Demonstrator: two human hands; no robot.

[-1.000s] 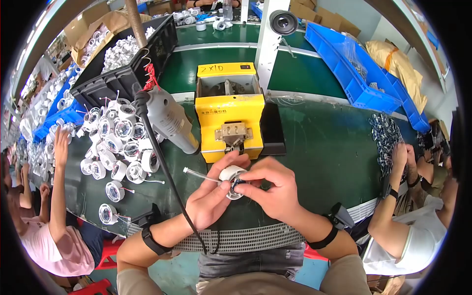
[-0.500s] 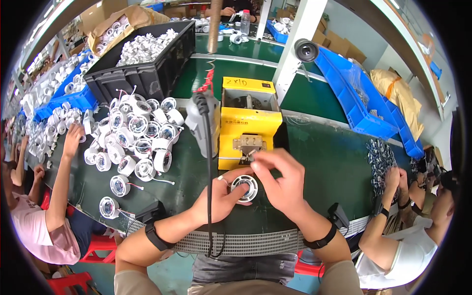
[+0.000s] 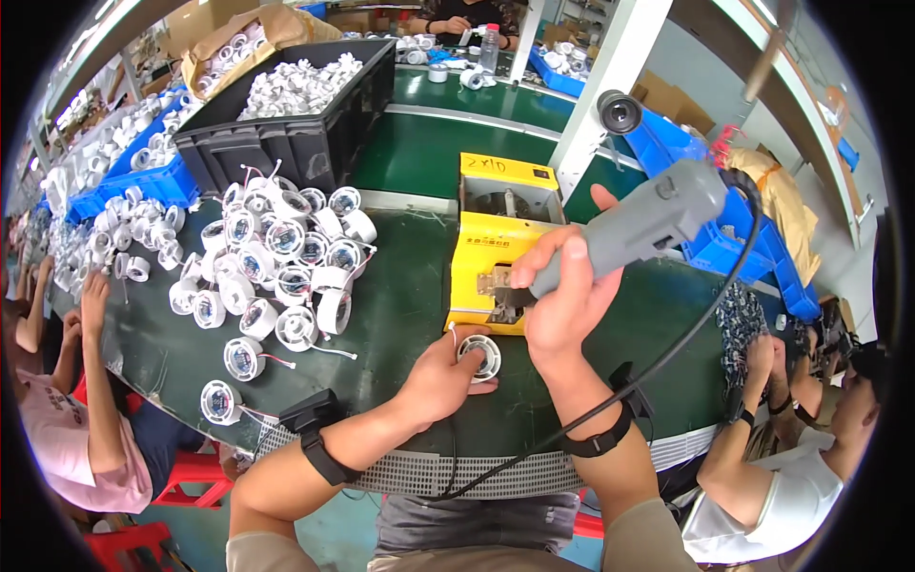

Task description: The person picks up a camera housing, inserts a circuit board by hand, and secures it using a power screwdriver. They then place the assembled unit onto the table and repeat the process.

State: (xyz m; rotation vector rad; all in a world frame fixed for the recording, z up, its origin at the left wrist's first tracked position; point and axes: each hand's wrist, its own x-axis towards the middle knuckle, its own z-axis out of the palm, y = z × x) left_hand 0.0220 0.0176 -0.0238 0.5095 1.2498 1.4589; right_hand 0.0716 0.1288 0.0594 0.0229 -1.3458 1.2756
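Observation:
My left hand [image 3: 440, 373] rests on the green table and holds a round white lamp housing [image 3: 480, 355] flat against it, just in front of the yellow box machine [image 3: 499, 248]. My right hand [image 3: 566, 287] is wrapped around a grey electric screwdriver [image 3: 644, 223], its tip pointing down toward the machine's front opening, above the housing. A black cable [image 3: 667, 362] runs from the tool past my right wrist.
A heap of white round housings [image 3: 276, 257] lies left of the machine, with a black crate [image 3: 295, 143] of white parts behind it. Blue bins [image 3: 705, 200] stand at the right. Other people sit at the left edge [image 3: 86, 315] and right edge [image 3: 810, 381].
My right hand has let go of the housing and now grips the grey screwdriver, which earlier hung at the left. My left hand has kept the housing on the table.

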